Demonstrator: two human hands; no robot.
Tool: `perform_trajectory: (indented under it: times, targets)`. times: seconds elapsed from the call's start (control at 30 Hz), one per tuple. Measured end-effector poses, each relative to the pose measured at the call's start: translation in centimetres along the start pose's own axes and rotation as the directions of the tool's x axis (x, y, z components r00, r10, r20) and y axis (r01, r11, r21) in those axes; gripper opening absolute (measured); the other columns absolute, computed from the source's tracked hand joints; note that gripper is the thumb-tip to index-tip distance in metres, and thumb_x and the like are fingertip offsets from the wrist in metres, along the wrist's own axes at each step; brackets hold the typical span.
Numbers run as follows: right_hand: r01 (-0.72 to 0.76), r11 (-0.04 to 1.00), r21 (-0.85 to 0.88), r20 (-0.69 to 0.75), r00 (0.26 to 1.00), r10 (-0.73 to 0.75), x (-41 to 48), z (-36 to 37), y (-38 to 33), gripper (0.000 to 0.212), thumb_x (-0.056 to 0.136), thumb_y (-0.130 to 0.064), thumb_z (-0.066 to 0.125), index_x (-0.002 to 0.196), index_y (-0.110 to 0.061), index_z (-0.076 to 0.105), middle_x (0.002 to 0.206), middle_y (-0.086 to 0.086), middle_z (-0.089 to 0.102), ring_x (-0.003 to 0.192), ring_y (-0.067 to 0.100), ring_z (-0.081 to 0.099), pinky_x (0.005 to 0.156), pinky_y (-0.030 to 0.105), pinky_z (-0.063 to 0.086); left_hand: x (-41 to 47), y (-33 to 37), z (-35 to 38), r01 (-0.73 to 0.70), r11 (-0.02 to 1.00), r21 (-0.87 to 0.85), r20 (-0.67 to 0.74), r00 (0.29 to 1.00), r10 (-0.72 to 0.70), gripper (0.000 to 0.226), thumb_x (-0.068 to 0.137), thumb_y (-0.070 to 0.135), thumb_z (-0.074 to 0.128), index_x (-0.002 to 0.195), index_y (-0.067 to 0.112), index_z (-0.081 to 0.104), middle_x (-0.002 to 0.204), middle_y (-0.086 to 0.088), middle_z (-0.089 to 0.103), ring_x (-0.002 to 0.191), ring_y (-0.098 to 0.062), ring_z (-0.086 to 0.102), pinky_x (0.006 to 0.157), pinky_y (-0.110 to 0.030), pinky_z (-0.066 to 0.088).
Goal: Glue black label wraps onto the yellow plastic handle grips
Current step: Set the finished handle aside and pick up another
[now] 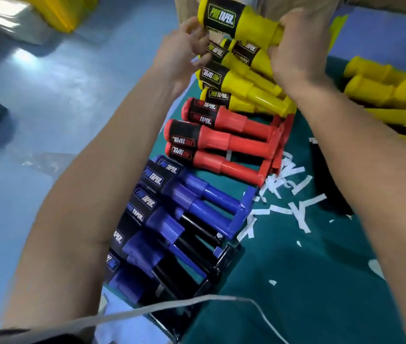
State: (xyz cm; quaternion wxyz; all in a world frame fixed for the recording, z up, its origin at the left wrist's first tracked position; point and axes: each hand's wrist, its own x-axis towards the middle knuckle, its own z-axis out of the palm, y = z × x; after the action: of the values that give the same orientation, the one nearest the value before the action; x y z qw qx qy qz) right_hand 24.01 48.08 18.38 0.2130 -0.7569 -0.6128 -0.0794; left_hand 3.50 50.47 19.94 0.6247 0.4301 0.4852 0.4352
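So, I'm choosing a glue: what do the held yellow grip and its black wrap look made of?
The yellow grip: smooth moulded plastic, by its even colour and soft sheen. The black wrap: probably matte printed paper or film, lettering crisp, no glare.

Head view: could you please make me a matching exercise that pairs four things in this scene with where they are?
Things:
1. held yellow grip
2. red grips
3. blue grips
4. white strips

Places:
A. nearest the camera
B. scattered on the green cloth
C. lifted, the right hand round its narrow end
D. between the yellow pile and the blue grips

Pairs: 1-C; 2-D; 3-A; 4-B
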Motion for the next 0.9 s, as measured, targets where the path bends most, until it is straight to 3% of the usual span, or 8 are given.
perform_trajectory:
  times: [0.13,0.23,0.37,0.47,0.63,0.77,0.83,0.9]
  targets:
    - [-0.022,0.998,0.065,0.008,1.0,0.022,1.3,2.9,-0.2,0.026,0.1,-0.008,0.055,0.122,-0.008,0.069,0.126,0.015,0.067,0.12,0.036,0.058,0.101,0.043,0.045,2.5,-0.9,0.2,0.022,0.956,0.292,-0.074,0.997,-0.001,0.061,0.089,-0.021,0.037,0.135,0.012,0.059,0.11,0.01,0.063,0.084,0.012,0.058,0.065,-0.01,0.046]
    - [-0.055,0.991,0.121,0.099,0.994,0.043,0.8,4.9,-0.9,0.029,0.097,-0.006,0.054,0.122,-0.009,0.069,0.127,0.014,0.067,0.12,0.036,0.06,0.099,0.042,0.045,4.0,-1.8,0.0,0.045,0.892,0.45,-0.128,0.992,0.014,0.058,0.093,-0.016,0.046,0.144,0.01,0.055,0.118,0.004,0.057,0.084,0.012,0.056,0.059,-0.005,0.044]
    - [-0.048,0.99,0.133,0.146,0.989,0.028,0.2,6.7,-1.4,0.03,0.098,-0.002,0.049,0.122,-0.007,0.066,0.132,0.015,0.063,0.121,0.037,0.058,0.099,0.044,0.043,5.1,-3.6,-0.7,0.062,0.918,0.392,-0.106,0.994,-0.022,0.071,0.094,-0.02,0.044,0.158,0.01,0.036,0.147,-0.009,0.053,0.092,0.005,0.06,0.055,-0.007,0.047]
    - [-0.046,0.997,0.058,0.243,0.97,0.031,0.9,6.7,-1.5,0.033,0.098,-0.004,0.049,0.129,-0.01,0.058,0.136,0.016,0.061,0.127,0.039,0.057,0.104,0.046,0.041,5.5,-4.4,-1.0,0.053,0.949,0.312,-0.139,0.99,-0.01,0.069,0.092,-0.021,0.046,0.155,0.007,0.04,0.141,-0.012,0.058,0.071,0.016,0.063,0.056,-0.011,0.051]
    - [0.056,0.981,-0.186,0.32,0.947,0.007,0.8,6.2,-1.5,0.04,0.101,-0.013,0.041,0.14,-0.011,0.051,0.142,0.019,0.06,0.136,0.038,0.053,0.121,0.049,0.023,5.6,-5.1,-1.6,0.049,0.932,0.358,-0.165,0.986,0.012,0.068,0.092,-0.017,0.051,0.154,0.01,0.043,0.143,-0.013,0.059,0.095,-0.006,0.064,0.066,-0.023,0.054]
    - [0.043,0.954,-0.296,0.389,0.918,0.079,0.5,6.1,-1.7,0.045,0.097,-0.018,0.052,0.14,-0.007,0.051,0.141,0.018,0.061,0.135,0.036,0.054,0.122,0.05,0.019,5.6,-5.1,-1.5,0.033,0.663,0.748,-0.144,0.983,0.113,0.059,0.099,0.005,0.055,0.156,0.016,0.042,0.145,-0.01,0.06,0.127,-0.024,0.061,0.101,-0.039,0.051]
    - [0.082,0.959,-0.27,0.489,0.87,0.063,0.6,5.8,-1.5,0.049,0.092,-0.015,0.06,0.139,-0.003,0.052,0.142,0.018,0.059,0.135,0.037,0.053,0.12,0.051,0.024,4.9,-5.3,-1.5,-0.045,0.525,0.85,-0.083,0.973,0.218,0.053,0.099,0.007,0.051,0.151,0.019,0.05,0.142,-0.008,0.063,0.129,-0.027,0.059,0.103,-0.039,0.049]
    - [0.139,0.963,-0.23,0.543,0.839,0.008,0.7,5.4,-0.9,0.054,0.09,-0.01,0.061,0.142,-0.002,0.048,0.142,0.019,0.056,0.136,0.038,0.051,0.119,0.051,0.026,4.2,-5.2,-1.2,-0.053,0.485,0.873,-0.085,0.962,0.259,0.051,0.097,0.006,0.049,0.146,0.019,0.057,0.135,-0.009,0.068,0.126,-0.03,0.061,0.1,-0.04,0.051]
